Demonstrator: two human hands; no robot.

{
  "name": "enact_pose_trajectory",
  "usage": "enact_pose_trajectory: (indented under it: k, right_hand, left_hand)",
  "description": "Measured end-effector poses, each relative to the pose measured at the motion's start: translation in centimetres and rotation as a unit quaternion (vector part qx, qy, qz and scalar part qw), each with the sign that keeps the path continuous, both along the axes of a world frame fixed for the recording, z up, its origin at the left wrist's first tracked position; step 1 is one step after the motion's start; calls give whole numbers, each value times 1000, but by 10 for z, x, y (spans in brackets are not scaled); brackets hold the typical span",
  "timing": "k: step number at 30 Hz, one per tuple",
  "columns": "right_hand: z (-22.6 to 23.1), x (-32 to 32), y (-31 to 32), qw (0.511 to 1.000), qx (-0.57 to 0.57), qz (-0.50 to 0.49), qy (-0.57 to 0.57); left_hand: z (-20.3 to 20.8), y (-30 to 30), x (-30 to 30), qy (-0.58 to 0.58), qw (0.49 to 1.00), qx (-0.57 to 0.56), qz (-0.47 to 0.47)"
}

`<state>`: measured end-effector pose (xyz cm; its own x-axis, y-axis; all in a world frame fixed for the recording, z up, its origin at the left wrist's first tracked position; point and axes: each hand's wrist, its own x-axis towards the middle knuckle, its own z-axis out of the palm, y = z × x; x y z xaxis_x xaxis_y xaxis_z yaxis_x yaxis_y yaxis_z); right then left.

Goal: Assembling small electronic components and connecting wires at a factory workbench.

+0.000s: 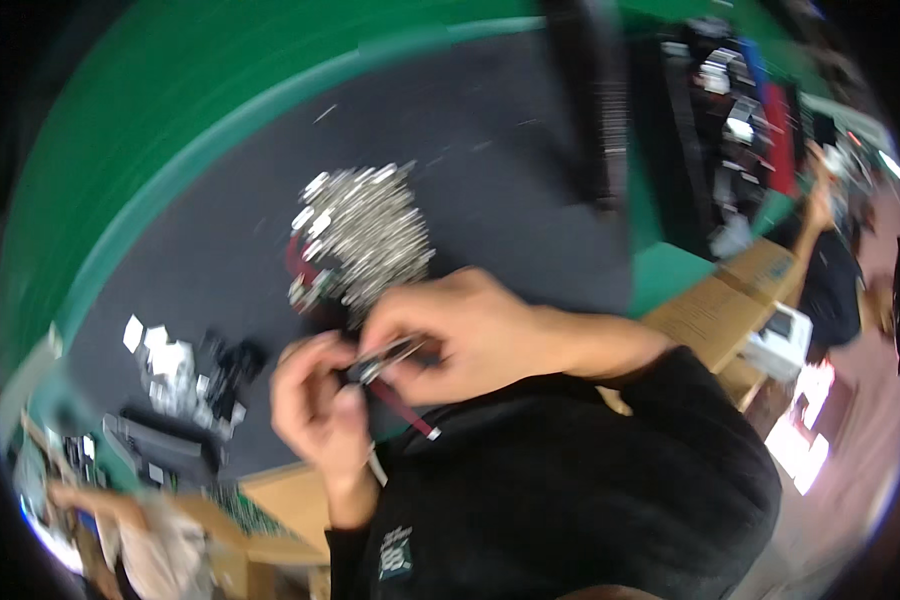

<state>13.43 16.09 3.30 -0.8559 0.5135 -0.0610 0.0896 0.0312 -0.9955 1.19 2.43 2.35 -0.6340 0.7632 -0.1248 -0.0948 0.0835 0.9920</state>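
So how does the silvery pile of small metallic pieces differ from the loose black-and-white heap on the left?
The silvery pile is mostly one colour; the black-and-white heap mixes pale and dark pieces. The silvery pile is packed densely, the heap loosely. The silvery pile lies beyond the right hand, the heap left of the left hand. Both rest on the dark grey surface.

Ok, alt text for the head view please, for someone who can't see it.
A person's left-hand grip and right-hand grip hold a small dark-and-silver part, blurred, at a dark work surface. Beyond them lies a pile of silvery pieces; white items and black items lie to the left.
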Motion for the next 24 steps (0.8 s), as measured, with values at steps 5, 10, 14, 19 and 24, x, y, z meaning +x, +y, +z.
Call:
enact_pose_trajectory:
  k: [5, 10, 14, 19, 24]
  right_hand:
    - [26, 31, 17, 963, -148, -87, 209]
    - [91, 120, 85, 844, -110, -287, 440]
    - [145, 253, 161, 768, -92, -430, 466]
    - [97, 222, 116, 850, -140, -308, 403]
    - [65, 168, 71, 904, -145, -177, 362]
  left_hand:
    - [-6, -16, -24, 67, 994, 75, -36]
    - [5, -25, -61, 271, 962, 27, 15]
    - [5, -34, -87, 456, 887, 17, 63]
    - [17, -60, -107, 576, 814, -55, 47]
    - [29, -13, -102, 538, 823, -166, -74]
